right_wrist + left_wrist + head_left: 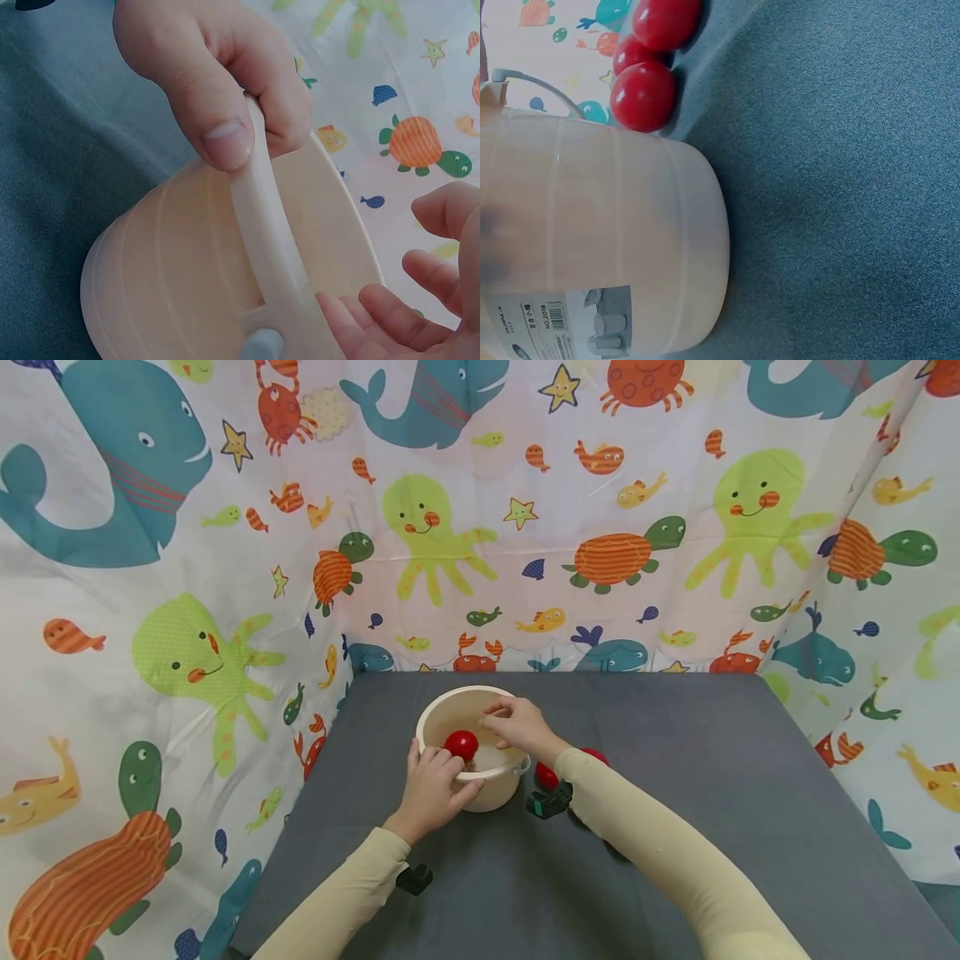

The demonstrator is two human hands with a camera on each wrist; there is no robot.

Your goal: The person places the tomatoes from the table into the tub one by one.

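Observation:
A cream plastic bucket (495,791) stands on the grey table, its opening tilted toward me in the head view. My left hand (431,793) grips the near rim; in the right wrist view its thumb (227,144) presses the outside and its fingers curl inward. My right hand (521,727) hovers over the bucket's right side, fingers relaxed and holding nothing. Its loosely bent fingers (397,319) show near the rim in the right wrist view. Inside the bucket is a glossy red ball-shaped thing (461,744), close to the left fingertips.
Several similar red round things (643,97) lie on the table right of the bucket, partly hidden behind my right sleeve (637,827) in the head view. A printed label (559,322) is on the bucket's side. Patterned curtains (465,527) border the grey tabletop (712,760).

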